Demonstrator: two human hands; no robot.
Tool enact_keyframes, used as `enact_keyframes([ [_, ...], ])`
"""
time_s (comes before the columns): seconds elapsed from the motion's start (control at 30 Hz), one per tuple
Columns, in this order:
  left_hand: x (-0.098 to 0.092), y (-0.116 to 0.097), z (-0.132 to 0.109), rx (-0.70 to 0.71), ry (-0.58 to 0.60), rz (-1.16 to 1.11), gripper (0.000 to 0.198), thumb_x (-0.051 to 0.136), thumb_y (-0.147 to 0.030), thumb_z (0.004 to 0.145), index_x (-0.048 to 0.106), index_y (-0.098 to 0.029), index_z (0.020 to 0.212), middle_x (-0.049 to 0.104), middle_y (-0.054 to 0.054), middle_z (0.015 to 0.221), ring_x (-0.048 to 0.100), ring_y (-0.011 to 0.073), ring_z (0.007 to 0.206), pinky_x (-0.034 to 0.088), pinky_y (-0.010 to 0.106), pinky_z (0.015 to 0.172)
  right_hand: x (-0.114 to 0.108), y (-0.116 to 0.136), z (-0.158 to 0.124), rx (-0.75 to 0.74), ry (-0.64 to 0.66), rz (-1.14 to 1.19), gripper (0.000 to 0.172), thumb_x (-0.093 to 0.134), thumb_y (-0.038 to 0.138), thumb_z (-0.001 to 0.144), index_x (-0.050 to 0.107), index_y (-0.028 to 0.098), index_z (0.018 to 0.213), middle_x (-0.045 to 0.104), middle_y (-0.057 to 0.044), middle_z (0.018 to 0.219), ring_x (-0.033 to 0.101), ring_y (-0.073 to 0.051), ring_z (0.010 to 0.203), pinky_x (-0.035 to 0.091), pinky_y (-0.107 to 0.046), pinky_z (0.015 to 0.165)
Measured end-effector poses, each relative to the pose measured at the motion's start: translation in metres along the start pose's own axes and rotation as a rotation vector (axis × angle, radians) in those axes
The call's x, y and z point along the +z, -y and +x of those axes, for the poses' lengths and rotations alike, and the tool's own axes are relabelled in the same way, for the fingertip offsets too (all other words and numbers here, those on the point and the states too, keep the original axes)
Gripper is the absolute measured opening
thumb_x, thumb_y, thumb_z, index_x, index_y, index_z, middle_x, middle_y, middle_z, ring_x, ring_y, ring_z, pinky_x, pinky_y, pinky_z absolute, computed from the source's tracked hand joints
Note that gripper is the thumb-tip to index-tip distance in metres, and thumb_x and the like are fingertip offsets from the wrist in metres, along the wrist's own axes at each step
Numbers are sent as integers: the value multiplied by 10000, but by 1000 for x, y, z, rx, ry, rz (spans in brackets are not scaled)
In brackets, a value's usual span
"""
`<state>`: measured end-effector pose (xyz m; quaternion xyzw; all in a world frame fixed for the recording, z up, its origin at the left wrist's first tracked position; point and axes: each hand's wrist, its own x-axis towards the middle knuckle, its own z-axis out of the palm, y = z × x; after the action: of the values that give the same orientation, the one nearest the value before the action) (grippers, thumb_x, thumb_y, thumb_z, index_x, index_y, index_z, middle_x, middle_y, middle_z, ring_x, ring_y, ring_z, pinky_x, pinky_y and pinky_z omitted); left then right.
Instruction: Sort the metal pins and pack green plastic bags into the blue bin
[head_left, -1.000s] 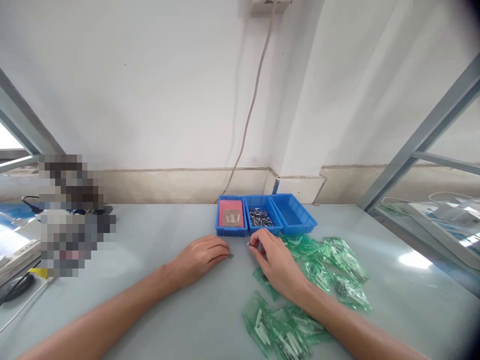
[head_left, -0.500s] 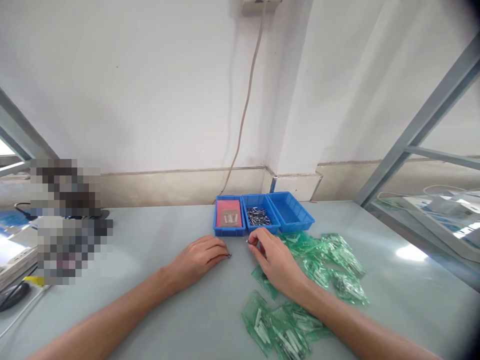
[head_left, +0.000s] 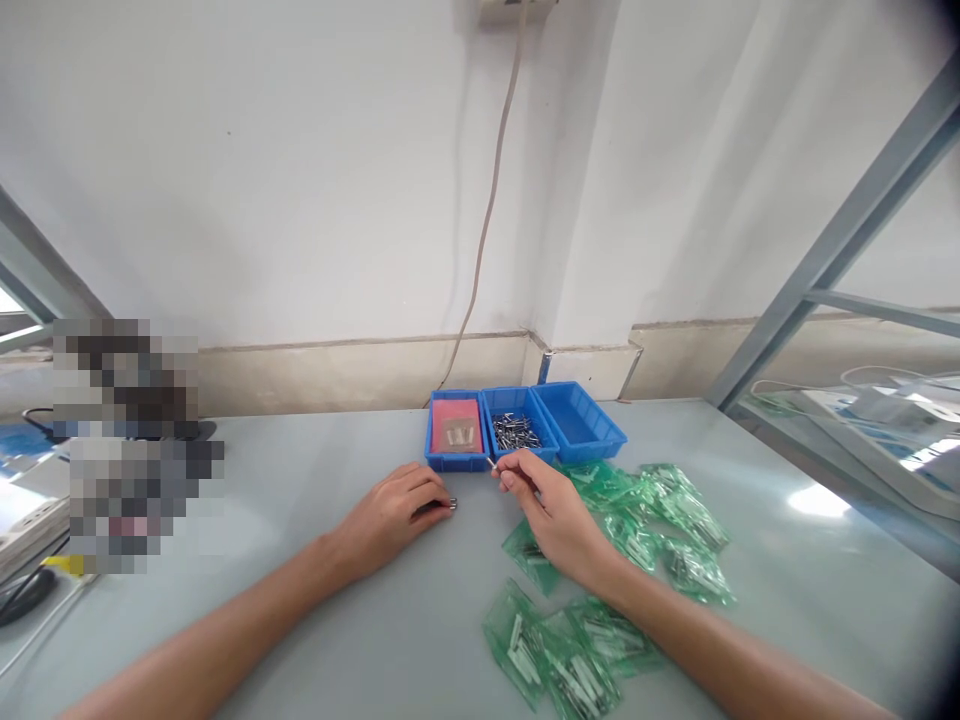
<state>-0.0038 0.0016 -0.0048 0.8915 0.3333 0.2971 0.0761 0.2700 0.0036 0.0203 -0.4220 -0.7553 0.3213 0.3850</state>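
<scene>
I see my right hand (head_left: 551, 505) raised just off the table (head_left: 300, 520), thumb and forefinger pinched shut on a small metal pin (head_left: 491, 464) whose tip pokes out toward the blue trays, so the pin sits in the air right in front of the middle tray (head_left: 516, 432), which holds a heap of the same metal pins. My left hand (head_left: 397, 510) lies knuckles-up on the table with the fingers curled closed over another small metal piece (head_left: 450, 503) that touches the tabletop just past my fingertips; resting the hand flat like this probably keeps so small a part from rolling off. The left tray (head_left: 456, 430) has a pink pad in its bottom with a clear packet lying on it, and the right tray (head_left: 581, 420) looks bare. Green plastic bags (head_left: 645, 520) of parts are scattered under and beside my right forearm, close enough to reach without shifting.
</scene>
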Motion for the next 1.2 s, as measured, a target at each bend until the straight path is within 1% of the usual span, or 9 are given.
enact_keyframes([
  [0.17, 0, 0, -1, -22, 1, -13, 122, 600, -279, 1087, 687, -205, 1042, 711, 52, 999, 645, 189, 945, 535, 323, 856, 0, 4, -3, -30, 0, 26, 218, 403, 292, 1126, 601, 246, 1048, 664, -16, 969, 598, -195, 867, 459, -313, 788],
  [0.33, -1, -1, -1, -35, 7, -40, 132, 582, -282, 1096, 674, -202, 1046, 703, 54, 1011, 633, 189, 951, 530, 326, 856, -1, 9, -6, -80, -24, -102, 69, 518, 226, 1068, 580, 250, 1048, 631, -25, 1011, 583, -192, 840, 469, -324, 775],
  [0.47, -2, -2, 0, -40, 16, -55, 104, 574, -257, 1094, 662, -206, 1070, 706, 51, 1031, 633, 187, 951, 525, 342, 882, -1, 8, -5, -132, -25, -148, 98, 540, 182, 1049, 578, 252, 992, 622, -32, 1016, 588, -196, 871, 485, -324, 791],
  [0.57, -2, -2, 1, -40, 11, -47, 108, 573, -261, 1095, 667, -212, 1113, 714, 52, 1041, 640, 194, 966, 518, 355, 905, -2, 7, -4, -127, -30, -146, 101, 541, 183, 1051, 587, 254, 994, 622, -30, 1012, 587, -195, 871, 486, -322, 786],
  [0.73, -2, -1, 0, -30, 19, -39, 128, 589, -269, 1094, 672, -221, 1177, 719, 53, 1083, 637, 195, 985, 506, 356, 918, -2, 8, -4, -80, -42, -74, 87, 539, 266, 1071, 611, 253, 1024, 641, -22, 997, 583, -195, 859, 466, -326, 797],
  [0.8, -1, 0, -1, -29, 22, -33, 125, 594, -265, 1091, 671, -221, 1180, 717, 50, 1090, 636, 194, 998, 501, 354, 926, -2, 7, -3, -26, -29, 7, 156, 512, 335, 1089, 625, 250, 1023, 646, -13, 945, 580, -192, 829, 463, -319, 773],
  [0.9, -2, 0, 0, -20, 28, -31, 112, 582, -249, 1096, 675, -218, 1150, 712, 51, 1084, 633, 191, 1002, 496, 351, 930, 1, 4, 1, 104, 37, 240, 296, 471, 456, 1095, 628, 235, 976, 600, 9, 824, 546, -171, 718, 451, -286, 661],
  [1.0, -3, -1, 2, -1, 24, -36, 109, 577, -239, 1098, 682, -214, 1114, 709, 52, 1069, 633, 186, 977, 497, 346, 918, 2, 2, 3, 194, 63, 405, 359, 491, 544, 1068, 616, 226, 955, 563, 25, 792, 503, -142, 636, 434, -268, 604],
  [1.2, -3, -1, 2, -19, 23, -48, 96, 588, -238, 1090, 667, -211, 1043, 707, 48, 1054, 644, 186, 975, 501, 335, 906, -1, 2, 5, 188, 14, 394, 324, 667, 551, 979, 619, 231, 973, 515, 41, 786, 483, -140, 656, 445, -258, 600],
])
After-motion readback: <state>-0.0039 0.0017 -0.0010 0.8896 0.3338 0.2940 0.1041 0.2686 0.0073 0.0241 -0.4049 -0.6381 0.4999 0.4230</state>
